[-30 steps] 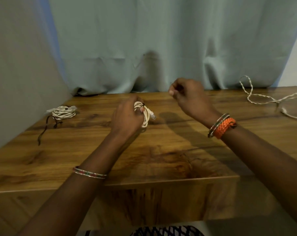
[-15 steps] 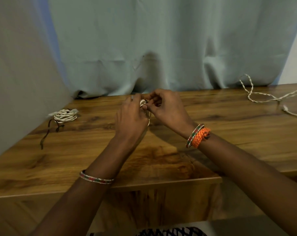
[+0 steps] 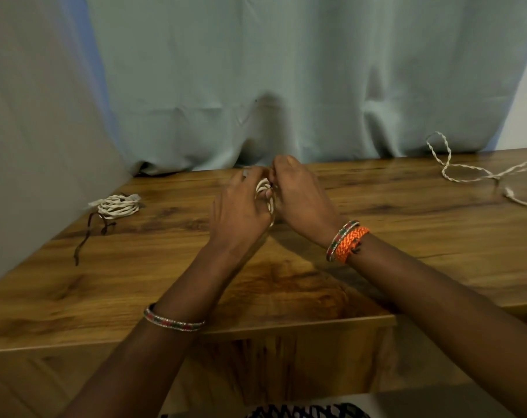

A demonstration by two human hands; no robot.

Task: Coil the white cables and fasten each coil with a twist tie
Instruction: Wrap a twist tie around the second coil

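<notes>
A pale grey-green curtain [image 3: 286, 70] is hanging behind a wooden table [image 3: 407, 236], with a grey wall panel [image 3: 30, 116] closing off the left side. Both hands are meeting above the middle of the table, near its far edge. The left hand [image 3: 241, 206] is gripping a small coil of white cable [image 3: 265, 194], its fingers curling round the loops; only a narrow part of the coil is showing between the two hands. The right hand [image 3: 298, 194] is pressing against the coil from the other side, its fingertips pinching at the top of the loops; what exactly they are pinching is blurred and cannot be told. A second coiled cable [image 3: 117, 206] is lying at the left end of the table beside the wall panel, with a dark tie [image 3: 87, 233] trailing from it toward the front. A loose white cable [image 3: 467, 170] is sprawling uncoiled at the far right. Bangles are sitting on both wrists, with an orange woven band [image 3: 351, 242] on the right.
</notes>
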